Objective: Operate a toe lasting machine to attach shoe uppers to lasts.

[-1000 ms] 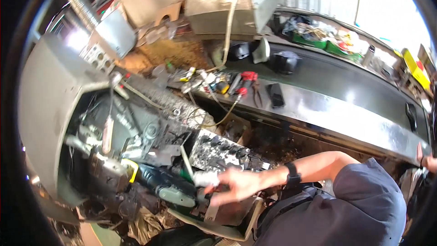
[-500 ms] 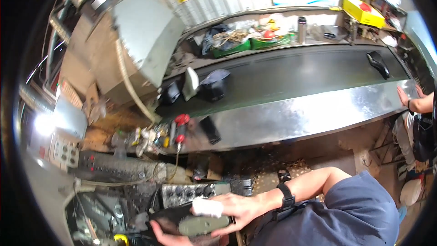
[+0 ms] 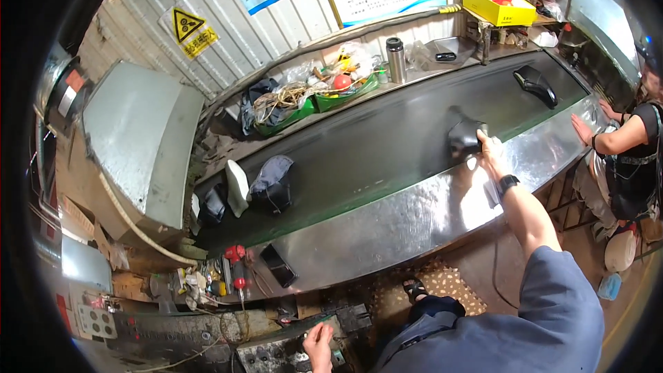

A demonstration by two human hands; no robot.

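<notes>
With my right arm stretched out to the right, my right hand (image 3: 492, 153) is closed on the edge of a black shoe upper (image 3: 464, 137), at the near edge of the dark belt (image 3: 373, 135). The shoe's far side looks smeared by motion. My left hand (image 3: 319, 347) is low in the picture above the machine's control box (image 3: 266, 358), its fingers curled together and nothing visible in them. Another black shoe upper (image 3: 535, 88) lies farther right on the belt. At the left end are a dark one (image 3: 273, 183), a white piece (image 3: 237, 188) and a smaller black one (image 3: 212, 204).
A metal ledge (image 3: 387, 224) runs along the belt's near side, with a phone (image 3: 278, 266) and a red-handled tool (image 3: 237, 266) on it. Green bins (image 3: 283, 121), a flask (image 3: 396, 61) and a yellow box (image 3: 498, 7) stand behind. At far right, another person's hands (image 3: 583, 128) rest on the ledge.
My right hand has swung from low centre out over the belt at the right, with the black shoe upper. My left hand has let go of it. The view has turned rightward.
</notes>
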